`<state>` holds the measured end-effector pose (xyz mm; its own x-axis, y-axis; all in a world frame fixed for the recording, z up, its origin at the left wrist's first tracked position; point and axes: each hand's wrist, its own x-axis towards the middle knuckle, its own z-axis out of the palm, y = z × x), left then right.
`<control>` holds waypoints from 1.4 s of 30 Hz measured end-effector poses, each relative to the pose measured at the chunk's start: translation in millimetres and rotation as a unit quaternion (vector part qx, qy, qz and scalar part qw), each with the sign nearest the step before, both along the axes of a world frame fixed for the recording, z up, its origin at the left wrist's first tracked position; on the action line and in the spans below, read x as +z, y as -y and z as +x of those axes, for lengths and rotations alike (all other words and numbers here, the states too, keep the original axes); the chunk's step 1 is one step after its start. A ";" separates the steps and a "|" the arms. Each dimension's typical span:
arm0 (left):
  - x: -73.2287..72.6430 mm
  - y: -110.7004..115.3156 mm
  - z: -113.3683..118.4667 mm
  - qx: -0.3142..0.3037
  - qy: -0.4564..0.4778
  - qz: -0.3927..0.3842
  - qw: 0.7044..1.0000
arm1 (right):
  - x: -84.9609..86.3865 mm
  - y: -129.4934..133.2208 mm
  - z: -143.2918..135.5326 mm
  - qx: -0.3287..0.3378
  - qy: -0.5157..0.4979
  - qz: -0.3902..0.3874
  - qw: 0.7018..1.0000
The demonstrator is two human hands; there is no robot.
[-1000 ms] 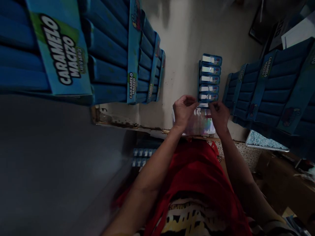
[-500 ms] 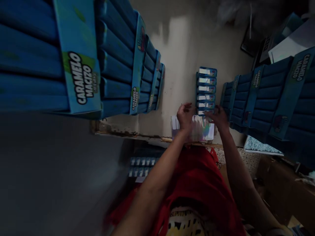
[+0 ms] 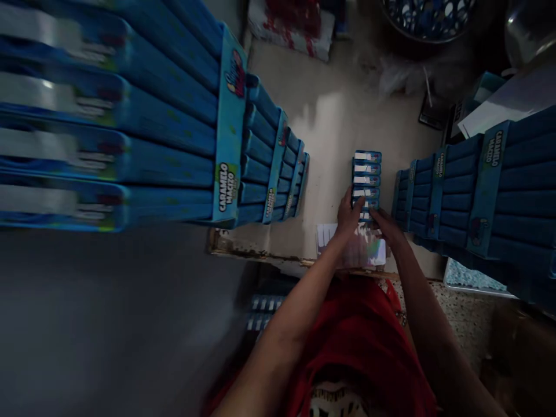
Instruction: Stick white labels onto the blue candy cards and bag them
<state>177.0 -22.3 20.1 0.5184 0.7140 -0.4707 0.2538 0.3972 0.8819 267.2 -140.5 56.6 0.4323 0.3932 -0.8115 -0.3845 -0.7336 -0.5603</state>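
A short row of small blue candy boxes (image 3: 367,169) with white ends facing up stands on the table in front of me. Against its left side lies my left hand (image 3: 348,213), the thumb over the nearer boxes. My right hand (image 3: 388,227) presses its fingertips to the near right corner of the row, so the boxes are gripped between both hands. Under my wrists, at the table's front edge, a sheet of glossy clear-and-white labels or film (image 3: 325,236) is partly hidden by my left forearm.
Tall stacks of blue boxes marked "Caramelo Macizo" flank the table, a left stack (image 3: 174,133) and a right stack (image 3: 460,191). A red-and-white package (image 3: 295,29) and a round bowl of wrapped pieces (image 3: 428,20) are at the back. A tray of pale blue bits (image 3: 475,277) is at lower right.
My hands have come in from either side of the row onto its nearer boxes. The left hand moved up along its left side. The whole view has shifted, showing more at the back.
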 end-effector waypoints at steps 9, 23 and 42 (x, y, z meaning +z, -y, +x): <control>-4.3 -83.7 -55.9 0.000 -0.060 -0.054 0.997 | -16.7 -79.1 -62.1 0.059 0.048 0.076 0.994; 149.8 25.1 -5.4 -0.119 0.050 0.315 0.940 | 162.8 110.7 -65.3 0.161 0.006 0.091 0.983; 293.7 29.1 79.4 -0.232 0.256 -0.169 0.923 | 345.7 44.2 95.2 -0.082 0.018 0.389 0.918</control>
